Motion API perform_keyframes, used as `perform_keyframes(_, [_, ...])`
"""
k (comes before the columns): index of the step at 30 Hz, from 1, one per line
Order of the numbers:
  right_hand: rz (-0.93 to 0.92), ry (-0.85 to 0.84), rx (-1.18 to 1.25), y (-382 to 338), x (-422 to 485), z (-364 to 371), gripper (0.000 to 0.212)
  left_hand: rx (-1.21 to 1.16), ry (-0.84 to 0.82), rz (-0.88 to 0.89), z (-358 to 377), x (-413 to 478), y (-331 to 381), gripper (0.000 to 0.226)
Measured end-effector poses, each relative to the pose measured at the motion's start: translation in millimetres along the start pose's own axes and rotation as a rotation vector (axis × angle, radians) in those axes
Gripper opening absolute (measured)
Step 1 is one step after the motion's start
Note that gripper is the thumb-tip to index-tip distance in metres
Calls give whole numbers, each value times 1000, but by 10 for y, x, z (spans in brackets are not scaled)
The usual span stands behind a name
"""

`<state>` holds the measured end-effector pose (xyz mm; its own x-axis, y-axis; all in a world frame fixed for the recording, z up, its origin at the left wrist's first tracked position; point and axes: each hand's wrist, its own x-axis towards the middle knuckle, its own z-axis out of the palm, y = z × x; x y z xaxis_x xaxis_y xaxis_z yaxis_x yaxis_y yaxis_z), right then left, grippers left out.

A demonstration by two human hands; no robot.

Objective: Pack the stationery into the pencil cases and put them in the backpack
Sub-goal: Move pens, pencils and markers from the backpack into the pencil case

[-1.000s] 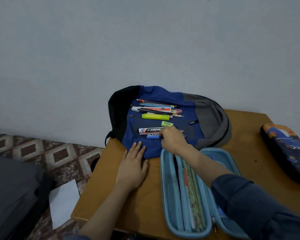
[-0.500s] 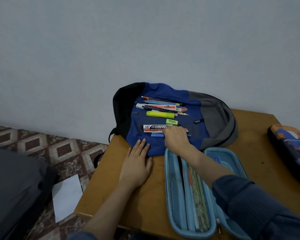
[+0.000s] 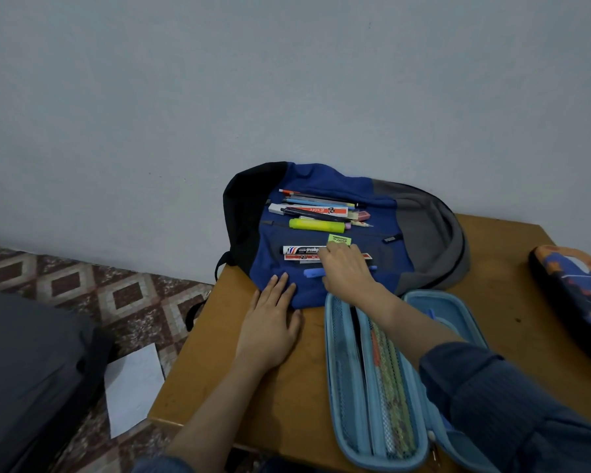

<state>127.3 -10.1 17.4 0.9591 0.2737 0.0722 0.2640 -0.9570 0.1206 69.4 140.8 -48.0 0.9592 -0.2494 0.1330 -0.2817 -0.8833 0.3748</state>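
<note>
A blue, black and grey backpack [image 3: 423,227] lies flat at the back of the wooden table [image 3: 219,363]. Stationery is spread on it: pens and pencils [image 3: 321,198], a yellow highlighter [image 3: 316,225], a green eraser [image 3: 339,239], a black-and-white marker [image 3: 299,250] and a blue pen [image 3: 313,273]. My right hand [image 3: 347,271] lies over the marker and the blue pen with fingers curled down; its grip is hidden. My left hand [image 3: 270,331] rests flat on the table, fingertips on the backpack's edge. A light blue pencil case [image 3: 342,387] lies open near me with pencils inside.
A second, dark pencil case [image 3: 574,295] with orange and blue print lies at the table's right edge. The wall stands right behind the backpack. Left of the table are a tiled floor, a white sheet of paper [image 3: 133,387] and a dark grey bag [image 3: 24,377].
The camera has shifted slightly. My right hand has stayed over the marker and blue pen, edging a little. My left hand has not moved.
</note>
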Motion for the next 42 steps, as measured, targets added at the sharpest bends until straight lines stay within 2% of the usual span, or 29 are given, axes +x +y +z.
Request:
perform_keyframes(8, [29,172,269,89,-96,-57,26,15,-16,-3,27,16,-13,55])
perform_keyframes(12, [16,266,398,187,-117,-96,13,24,-20,-7,40,13,-10,84])
perform_keyframes(14, [46,311,437,243,-147,-130,8,34,-25,-12,42,22,-20,90])
perform_keyframes(17, [109,466,550,381,-205,-246,9,65,-69,-16,18,17,-6,93])
perform_keyframes(19, [153,534,615,492,-264,-365,12,67,-102,-23,-10,17,4,90])
perform_keyframes(21, [209,572,680,633,-351,-471,34,48,-135,-46,-64,32,55,69])
perform_keyframes(23, [279,554,779,748,-453,-571,49,12,-145,-81,-122,55,135,56])
perform_keyframes(25, [358,489,885,854,-584,-598,50,-47,-88,-87,-156,37,293,57])
perform_keyframes(28, [434,313,950,930,-774,-590,33,-130,-6,-35,-174,-28,554,55])
perform_keyframes(30, [461,150,968,978,-915,-555,25,-142,-34,46,-152,-76,749,53])
perform_keyframes(32, [516,84,983,1059,-1017,-472,20,-161,-89,131,-110,-119,954,52])
perform_keyframes(35, [608,135,1056,1168,-1128,-345,12,-188,-193,200,-19,-190,1184,54])
perform_keyframes(38, [633,230,1085,1234,-1211,-315,11,-102,-296,274,130,-314,1247,57])
perform_keyframes(42, [638,290,1070,1324,-1254,-252,16,-70,-265,291,274,-408,1193,58])
